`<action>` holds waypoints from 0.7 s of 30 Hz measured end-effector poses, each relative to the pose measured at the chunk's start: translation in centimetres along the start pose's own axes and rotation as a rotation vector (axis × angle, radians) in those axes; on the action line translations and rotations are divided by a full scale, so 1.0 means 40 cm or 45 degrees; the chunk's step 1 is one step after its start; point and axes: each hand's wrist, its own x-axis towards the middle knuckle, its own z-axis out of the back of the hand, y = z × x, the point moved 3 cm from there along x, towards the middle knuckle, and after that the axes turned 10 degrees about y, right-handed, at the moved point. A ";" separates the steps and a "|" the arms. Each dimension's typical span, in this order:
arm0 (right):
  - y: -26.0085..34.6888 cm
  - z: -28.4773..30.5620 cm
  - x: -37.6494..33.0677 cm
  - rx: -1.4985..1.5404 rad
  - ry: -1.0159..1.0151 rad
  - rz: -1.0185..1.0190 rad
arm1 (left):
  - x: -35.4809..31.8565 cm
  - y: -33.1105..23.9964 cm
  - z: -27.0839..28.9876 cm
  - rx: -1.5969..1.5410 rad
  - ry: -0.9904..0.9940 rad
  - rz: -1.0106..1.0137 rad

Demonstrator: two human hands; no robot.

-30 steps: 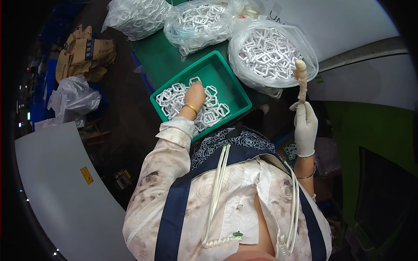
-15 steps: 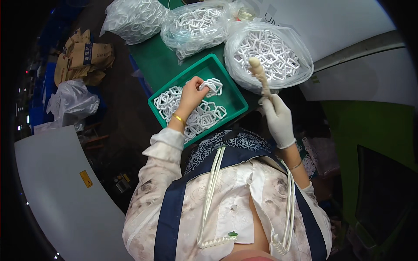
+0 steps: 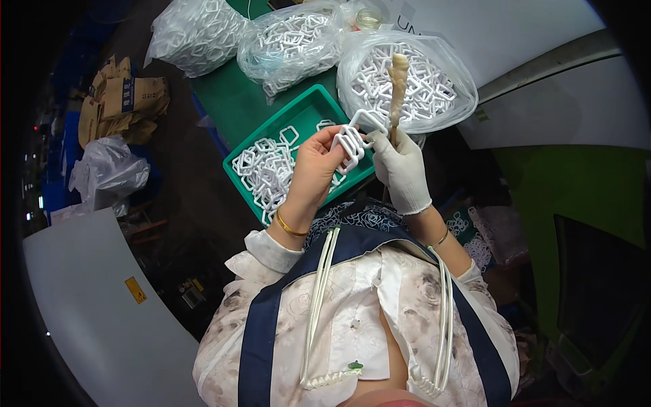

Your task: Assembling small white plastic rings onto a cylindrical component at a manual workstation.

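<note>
The left hand (image 3: 315, 166), bare and partly closed, pinched several white angular links (image 3: 348, 146) over the right side of the green tray (image 3: 308, 115). The gloved right hand (image 3: 402, 173) was closed round an upright, pale lumpy stick (image 3: 398, 88), near the tray's right edge. Loose links (image 3: 268, 173) lay heaped toward the tray's left edge.

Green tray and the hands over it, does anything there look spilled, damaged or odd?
Nothing looks spilled or damaged: the green tray's loose white links lie within its rim. Slightly odd: the left hand is bare, while the gloved right hand holds a stick with an uneven, lumpy beige covering.
</note>
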 end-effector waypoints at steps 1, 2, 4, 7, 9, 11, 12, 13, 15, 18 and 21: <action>0.001 0.001 0.002 -0.094 -0.008 0.027 | -0.001 0.002 0.004 0.000 -0.002 -0.001; 0.002 0.006 0.003 -0.188 -0.021 0.055 | 0.001 -0.004 0.004 0.021 -0.012 -0.020; -0.003 0.025 -0.008 -0.369 -0.065 0.258 | 0.006 -0.009 0.008 0.042 -0.020 -0.038; 0.021 0.028 -0.050 -0.848 -0.085 0.540 | 0.003 -0.019 0.021 0.120 -0.068 -0.042; 0.013 0.029 -0.058 -1.371 -0.023 0.423 | 0.000 -0.029 0.017 0.162 -0.081 -0.084; 0.024 0.062 -0.046 -1.298 -0.186 0.222 | 0.000 -0.037 0.016 0.175 -0.062 -0.078; 0.037 0.065 -0.051 -1.249 -0.215 0.255 | -0.001 -0.040 0.015 0.187 -0.046 -0.072; 0.048 0.065 -0.057 -1.200 -0.244 0.287 | -0.002 -0.041 0.015 0.189 -0.046 -0.073; 0.038 0.042 -0.078 -1.298 -0.118 0.440 | -0.002 -0.039 0.010 0.144 -0.007 -0.108; 0.042 0.065 -0.055 -1.280 -0.154 0.350 | 0.002 -0.046 0.011 0.071 -0.044 -0.091; 0.052 0.086 -0.065 -1.052 -0.238 0.199 | -0.007 -0.049 0.023 0.024 -0.045 -0.070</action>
